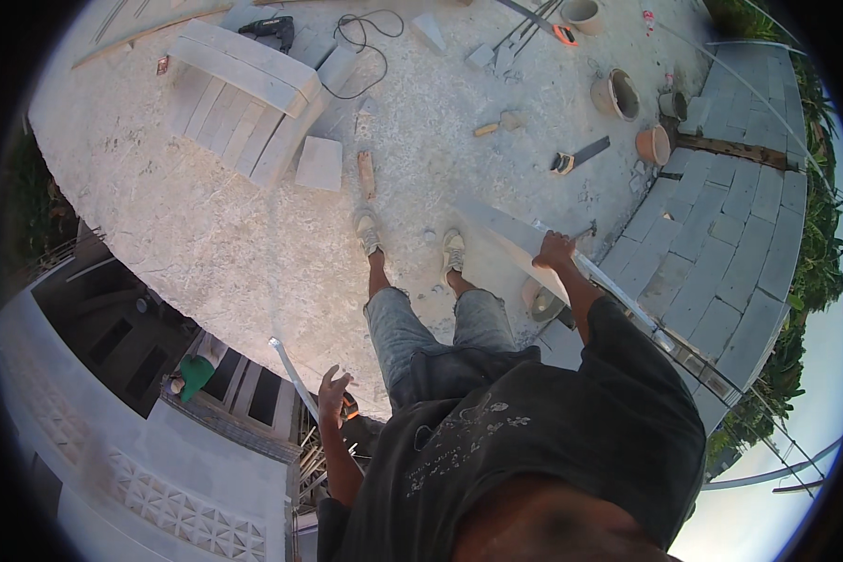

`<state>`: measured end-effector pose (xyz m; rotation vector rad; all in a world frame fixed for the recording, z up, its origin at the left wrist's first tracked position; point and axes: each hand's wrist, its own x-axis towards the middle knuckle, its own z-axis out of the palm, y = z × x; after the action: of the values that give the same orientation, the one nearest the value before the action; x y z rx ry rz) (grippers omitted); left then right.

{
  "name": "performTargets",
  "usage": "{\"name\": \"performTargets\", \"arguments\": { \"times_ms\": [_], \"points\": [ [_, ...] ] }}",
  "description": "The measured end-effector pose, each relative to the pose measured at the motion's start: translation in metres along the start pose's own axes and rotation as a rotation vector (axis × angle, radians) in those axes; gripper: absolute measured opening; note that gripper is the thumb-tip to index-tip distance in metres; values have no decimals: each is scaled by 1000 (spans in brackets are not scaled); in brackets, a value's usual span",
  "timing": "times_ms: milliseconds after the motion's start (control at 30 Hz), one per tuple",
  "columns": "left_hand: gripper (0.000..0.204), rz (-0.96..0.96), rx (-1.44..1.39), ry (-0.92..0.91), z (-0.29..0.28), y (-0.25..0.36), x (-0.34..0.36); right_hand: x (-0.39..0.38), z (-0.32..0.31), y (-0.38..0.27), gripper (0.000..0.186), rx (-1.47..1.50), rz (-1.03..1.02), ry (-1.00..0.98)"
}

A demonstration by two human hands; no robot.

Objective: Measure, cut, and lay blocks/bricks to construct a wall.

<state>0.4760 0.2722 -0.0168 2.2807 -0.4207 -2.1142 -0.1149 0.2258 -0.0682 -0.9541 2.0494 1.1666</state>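
Note:
My right hand (554, 251) is closed over the upper edge of a long pale building block (508, 230), tilted beside my right leg. Close by runs a narrow metal bar (618, 298) along the block wall (707, 239). My left hand (332, 393) hangs low at my left side with its fingers apart and nothing visible in them. Just beside it shows an orange-and-black object (348, 406), mostly hidden, whose kind I cannot make out. A light metal strip (292, 375) rises past that hand.
Ahead stand stacked blocks (239, 98), a single block (320, 164) and a drill (270, 32) with its cable. A trowel (501, 123), a black-bladed tool (585, 155) and buckets (618, 96) lie right. The slab's edge (150, 286) drops off left; a person in green (195, 377) is beyond.

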Motion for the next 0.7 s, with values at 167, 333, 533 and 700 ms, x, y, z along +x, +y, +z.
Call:
{"name": "performTargets", "arguments": {
  "times_ms": [167, 333, 533, 700],
  "points": [
    [62, -17, 56, -11, 21, -26, 3, 26, 1, -38, 84, 144, -125, 47],
    [67, -148, 224, -145, 75, -22, -23, 55, -16, -70, 79, 270, -262, 92],
    [69, -162, 307, -129, 53, 16, -13, 115, -38, -99, 81, 293, -331, 95],
    [73, -77, 357, -2, 46, 70, -4, 169, -46, -65, 89, 274, -351, -14]
  ]
}}
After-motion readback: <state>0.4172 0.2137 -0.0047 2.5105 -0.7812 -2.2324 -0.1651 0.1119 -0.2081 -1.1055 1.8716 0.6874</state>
